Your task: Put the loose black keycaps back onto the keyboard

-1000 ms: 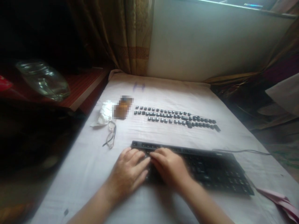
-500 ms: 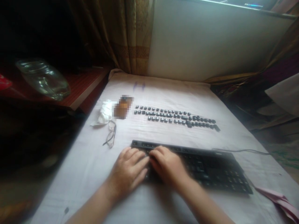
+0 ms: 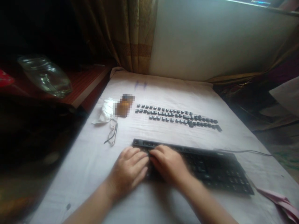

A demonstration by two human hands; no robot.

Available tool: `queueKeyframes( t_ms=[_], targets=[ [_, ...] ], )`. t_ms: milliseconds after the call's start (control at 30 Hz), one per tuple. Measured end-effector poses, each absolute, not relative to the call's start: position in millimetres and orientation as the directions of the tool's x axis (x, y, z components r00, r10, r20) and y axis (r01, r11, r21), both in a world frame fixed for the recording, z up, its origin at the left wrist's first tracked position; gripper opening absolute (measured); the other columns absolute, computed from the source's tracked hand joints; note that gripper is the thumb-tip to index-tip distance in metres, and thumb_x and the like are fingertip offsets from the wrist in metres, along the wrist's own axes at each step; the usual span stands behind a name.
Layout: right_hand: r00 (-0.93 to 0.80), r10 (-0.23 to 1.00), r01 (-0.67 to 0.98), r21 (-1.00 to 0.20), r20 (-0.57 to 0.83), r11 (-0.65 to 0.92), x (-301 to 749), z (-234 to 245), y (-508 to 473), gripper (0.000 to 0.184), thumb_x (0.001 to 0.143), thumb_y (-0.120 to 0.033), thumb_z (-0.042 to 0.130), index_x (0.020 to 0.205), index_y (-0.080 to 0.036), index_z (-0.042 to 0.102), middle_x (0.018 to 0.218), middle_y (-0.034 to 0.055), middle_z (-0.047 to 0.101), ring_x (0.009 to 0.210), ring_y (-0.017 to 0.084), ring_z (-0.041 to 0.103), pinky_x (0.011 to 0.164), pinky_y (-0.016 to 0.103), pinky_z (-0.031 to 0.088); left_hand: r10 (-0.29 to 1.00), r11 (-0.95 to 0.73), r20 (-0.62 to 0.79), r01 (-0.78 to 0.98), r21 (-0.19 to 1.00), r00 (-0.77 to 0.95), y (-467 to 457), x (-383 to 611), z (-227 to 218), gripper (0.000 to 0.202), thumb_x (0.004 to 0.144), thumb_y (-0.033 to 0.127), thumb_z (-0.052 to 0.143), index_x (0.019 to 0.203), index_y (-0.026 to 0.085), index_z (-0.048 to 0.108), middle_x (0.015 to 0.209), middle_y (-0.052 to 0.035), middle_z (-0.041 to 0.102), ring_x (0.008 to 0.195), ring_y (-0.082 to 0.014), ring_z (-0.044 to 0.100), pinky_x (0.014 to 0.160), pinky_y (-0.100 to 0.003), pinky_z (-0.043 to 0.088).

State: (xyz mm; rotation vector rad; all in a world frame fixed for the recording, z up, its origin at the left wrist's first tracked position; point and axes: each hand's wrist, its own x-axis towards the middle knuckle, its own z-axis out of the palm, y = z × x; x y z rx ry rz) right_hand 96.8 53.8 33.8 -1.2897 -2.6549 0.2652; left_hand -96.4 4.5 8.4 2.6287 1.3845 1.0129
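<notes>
A black keyboard (image 3: 210,168) lies at a slant on the white cloth in front of me, some of its key places dark and bare-looking. My left hand (image 3: 132,165) rests over its left end with the fingers stretched out and slightly apart. Beside it, my right hand (image 3: 168,161) is closed, fingers pressed together and tips down on the keys. Anything between those fingertips is hidden. Beyond the keyboard, loose black keycaps (image 3: 171,114) stand in three uneven rows.
Eyeglasses (image 3: 112,133), a crumpled white cloth (image 3: 107,110) and a blurred-out brown item (image 3: 125,105) lie at the left. A cable (image 3: 247,151) runs off to the right. A glass jar (image 3: 48,76) lies on a wooden shelf (image 3: 93,79). Pink cloth (image 3: 277,199) sits at the right edge.
The view has shifted slightly, so things appear a little to the right. Both hands stay at the same part of the keyboard, with only slight finger movement; the keycap rows look unchanged.
</notes>
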Motion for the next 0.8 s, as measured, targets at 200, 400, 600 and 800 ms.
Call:
queueKeyframes(
  t_ms=[200, 400, 600, 800],
  targets=[
    [-0.595, 0.792, 0.748, -0.266, 0.138, 0.608, 99.6, 28.3, 52.5, 0.017, 0.09, -0.02, 0.062, 0.101, -0.023, 0.073, 0.098, 0.0072, 0.072, 0.082, 0.018, 0.066, 0.069, 0.026, 0.052, 0.742, -0.614, 0.533, 0.731, 0.297, 0.406, 5.4, -96.4, 10.2, 0.026, 0.093, 0.023, 0.053, 0.113, 0.019, 0.069, 0.112, -0.005, 0.071, 0.109, -0.0239, 0.055, 0.102, -0.042, 0.04],
    [-0.585, 0.789, 0.696, -0.384, 0.187, 0.607, 103.1, 20.9, 52.1, 0.023, 0.091, -0.018, 0.059, 0.107, -0.024, 0.074, 0.096, 0.0071, 0.073, 0.082, 0.017, 0.068, 0.07, 0.024, 0.054, 0.761, -0.605, 0.49, 0.739, 0.296, 0.426, 5.5, -95.8, 12.3, 0.029, 0.091, 0.022, 0.054, 0.117, 0.022, 0.068, 0.112, -0.0056, 0.069, 0.108, -0.0232, 0.056, 0.102, -0.043, 0.041],
    [-0.546, 0.806, 0.679, -0.442, 0.229, 0.586, 108.8, 21.5, 51.5, 0.026, 0.088, -0.015, 0.059, 0.111, -0.02, 0.07, 0.1, 0.0096, 0.074, 0.089, 0.02, 0.07, 0.079, 0.031, 0.057, 0.766, -0.597, 0.473, 0.753, 0.277, 0.434, 5.3, -95.3, 13.5, 0.031, 0.09, 0.022, 0.056, 0.118, 0.023, 0.068, 0.114, -0.0058, 0.068, 0.11, -0.0232, 0.055, 0.105, -0.044, 0.039],
    [-0.548, 0.755, 0.633, -0.411, 0.359, 0.655, 115.1, 22.2, 46.7, 0.026, 0.094, -0.016, 0.048, 0.102, -0.02, 0.072, 0.098, 0.0098, 0.073, 0.085, 0.018, 0.067, 0.073, 0.029, 0.057, 0.769, -0.597, 0.474, 0.748, 0.292, 0.429, 4.8, -95.3, 13.3, 0.031, 0.091, 0.022, 0.054, 0.118, 0.023, 0.068, 0.114, -0.0058, 0.068, 0.109, -0.0235, 0.055, 0.105, -0.044, 0.039]
  ],
)
